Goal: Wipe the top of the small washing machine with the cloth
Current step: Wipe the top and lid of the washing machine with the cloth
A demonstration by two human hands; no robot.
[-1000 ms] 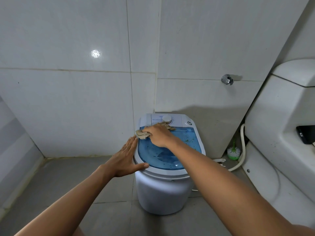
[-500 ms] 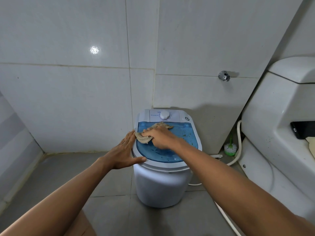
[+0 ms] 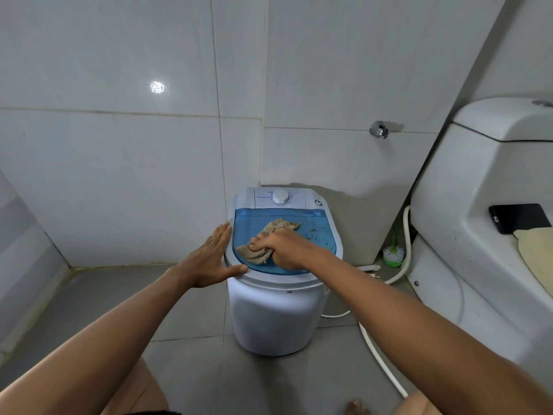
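The small white washing machine with a translucent blue lid (image 3: 278, 265) is standing at frame centre. The right hand (image 3: 284, 248), clenching the crumpled beige cloth (image 3: 267, 242), has been dragging it nearer, leaving specks at right. The left hand (image 3: 209, 259), flat, is steadying the rim.

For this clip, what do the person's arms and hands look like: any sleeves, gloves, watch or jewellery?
Both arms are bare from the frame's lower edge to the wrist, with no sleeves in view. The left hand and the right hand wear no gloves. No watch, bracelet or ring shows on either wrist or on the visible fingers. There are no markings, straps or cables on the arms.
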